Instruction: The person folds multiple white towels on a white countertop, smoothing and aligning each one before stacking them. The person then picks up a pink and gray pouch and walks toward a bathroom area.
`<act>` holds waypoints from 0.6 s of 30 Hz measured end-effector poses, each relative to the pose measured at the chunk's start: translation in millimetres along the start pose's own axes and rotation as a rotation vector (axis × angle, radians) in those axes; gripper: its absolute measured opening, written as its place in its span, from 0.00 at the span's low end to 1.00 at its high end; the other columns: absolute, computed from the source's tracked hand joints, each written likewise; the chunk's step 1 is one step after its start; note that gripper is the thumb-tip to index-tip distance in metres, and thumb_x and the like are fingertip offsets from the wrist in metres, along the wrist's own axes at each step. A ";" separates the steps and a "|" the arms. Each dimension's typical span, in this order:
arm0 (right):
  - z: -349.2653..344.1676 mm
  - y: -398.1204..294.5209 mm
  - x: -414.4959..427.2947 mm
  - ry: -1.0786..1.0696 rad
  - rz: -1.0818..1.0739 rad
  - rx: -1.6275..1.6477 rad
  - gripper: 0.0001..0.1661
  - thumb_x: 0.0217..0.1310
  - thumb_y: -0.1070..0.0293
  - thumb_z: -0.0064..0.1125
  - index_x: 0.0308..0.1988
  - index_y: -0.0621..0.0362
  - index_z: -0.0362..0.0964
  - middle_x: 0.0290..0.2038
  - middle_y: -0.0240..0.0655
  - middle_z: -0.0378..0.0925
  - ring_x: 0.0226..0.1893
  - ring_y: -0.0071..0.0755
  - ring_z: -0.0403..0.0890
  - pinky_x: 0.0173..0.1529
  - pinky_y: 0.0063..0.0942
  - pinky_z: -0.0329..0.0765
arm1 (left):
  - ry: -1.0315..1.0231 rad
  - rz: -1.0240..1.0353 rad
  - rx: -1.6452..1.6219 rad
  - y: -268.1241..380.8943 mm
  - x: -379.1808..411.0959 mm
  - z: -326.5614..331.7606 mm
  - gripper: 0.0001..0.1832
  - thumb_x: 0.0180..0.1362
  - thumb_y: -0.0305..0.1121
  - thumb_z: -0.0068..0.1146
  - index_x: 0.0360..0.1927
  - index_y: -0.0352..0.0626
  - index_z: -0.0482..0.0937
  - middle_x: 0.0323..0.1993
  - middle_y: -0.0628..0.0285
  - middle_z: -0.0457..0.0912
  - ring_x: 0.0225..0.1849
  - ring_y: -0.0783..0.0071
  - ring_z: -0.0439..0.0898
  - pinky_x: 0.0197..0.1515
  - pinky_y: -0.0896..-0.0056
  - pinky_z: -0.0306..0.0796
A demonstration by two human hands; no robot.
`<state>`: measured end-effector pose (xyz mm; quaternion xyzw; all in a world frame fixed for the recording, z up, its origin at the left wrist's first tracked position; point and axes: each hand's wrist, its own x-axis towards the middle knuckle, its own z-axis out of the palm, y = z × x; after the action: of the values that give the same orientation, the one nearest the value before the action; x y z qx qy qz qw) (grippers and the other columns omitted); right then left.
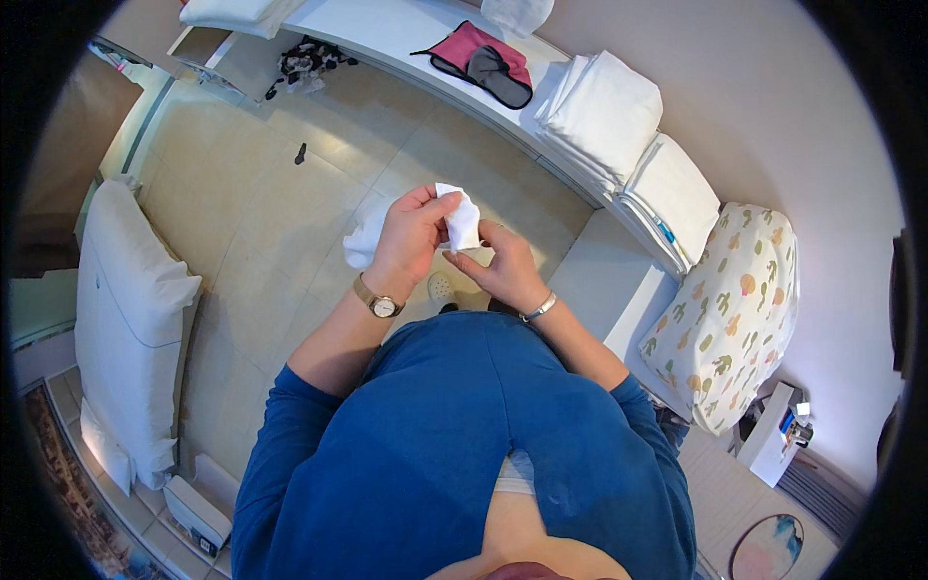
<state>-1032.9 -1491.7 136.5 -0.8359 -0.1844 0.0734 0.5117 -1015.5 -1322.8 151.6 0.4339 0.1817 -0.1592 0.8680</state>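
Note:
My left hand (409,235), with a wristwatch on its wrist, pinches a small folded white cloth (462,221) between thumb and fingers. Close to the cloth's lower right edge is my right hand (504,264), thumb and forefinger apart, wearing a ring and a silver bracelet; whether its fingertips touch the cloth I cannot tell. A larger white piece of cloth (362,235) shows behind my left wrist, above the floor, and my left hand hides part of it. Below my hands a light perforated clog (441,288) stands on the tiles.
Along the wall a white shelf (355,25) bears a pink and grey cloth item (482,61), stacks of folded white linen (609,109) and a cactus-print bundle (725,312). A white padded bed (130,312) stands at left. A small black object (300,154) lies on the floor near an open drawer (243,61).

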 end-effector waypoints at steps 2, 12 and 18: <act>1.8 3.3 -0.9 0.079 -0.037 0.036 0.18 0.53 0.62 0.66 0.42 0.62 0.76 0.36 0.45 0.80 0.36 0.45 0.82 0.41 0.32 0.76 | 0.036 0.056 0.070 4.4 -9.2 11.3 0.08 0.63 0.30 0.55 0.43 0.40 0.74 0.36 0.61 0.81 0.36 0.71 0.81 0.37 0.70 0.74; -28.9 7.7 7.9 0.238 -0.035 0.215 0.12 0.61 0.76 0.52 0.44 0.62 0.77 0.37 0.40 0.82 0.37 0.33 0.82 0.43 0.26 0.76 | -0.099 0.230 0.193 16.8 -19.2 1.4 0.22 0.59 0.24 0.56 0.58 0.34 0.72 0.41 0.55 0.82 0.39 0.73 0.81 0.43 0.74 0.75; -31.0 8.3 6.7 0.225 -0.003 0.287 0.11 0.63 0.75 0.53 0.44 0.62 0.78 0.37 0.35 0.82 0.36 0.25 0.79 0.42 0.23 0.74 | -0.209 0.348 0.526 18.0 -21.4 3.5 0.18 0.55 0.20 0.59 0.51 0.33 0.78 0.43 0.55 0.83 0.42 0.72 0.81 0.45 0.75 0.75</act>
<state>-1015.1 -1518.2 144.0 -0.7571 -0.1151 0.0043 0.6431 -1026.0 -1312.7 175.8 0.6489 -0.0321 -0.0937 0.7544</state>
